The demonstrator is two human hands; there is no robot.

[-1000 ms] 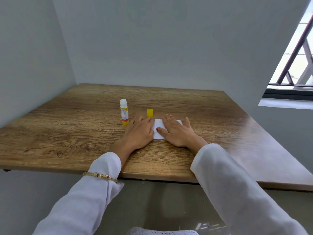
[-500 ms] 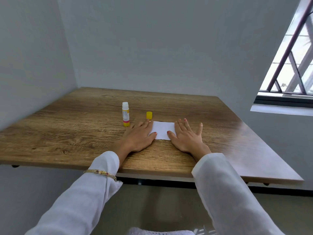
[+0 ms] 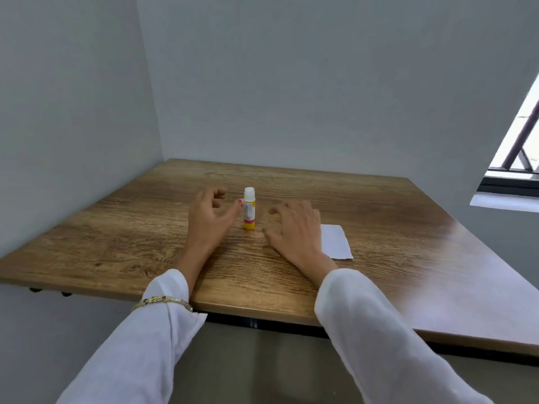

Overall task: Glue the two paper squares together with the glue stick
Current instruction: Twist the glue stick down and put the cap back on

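The glue stick (image 3: 249,208) stands upright and uncapped on the wooden desk (image 3: 116,228), its white top bare. The left hand (image 3: 208,217) is raised just beside it on the left, fingers loosely curled and spread, thumb tip near or perhaps just touching the tube; it grips nothing. The right hand (image 3: 294,228) hovers low over the desk on the other side of the stick, fingers bent and spread, also holding nothing. A trace of yellow shows at its fingertips, which may be the cap, but the hand hides too much to be sure. The paper (image 3: 335,242) lies flat on the desk just to the right of the right hand, partly covered by it; only one white sheet can be made out, so I cannot tell whether it is one square or two stacked.

Judging by this, the papers look already laid together and the step in hand is tidying up the glue stick. The next move calls for closing the left fingers round the tube without tipping it, then finding the cap with the right hand and pushing it straight onto the top
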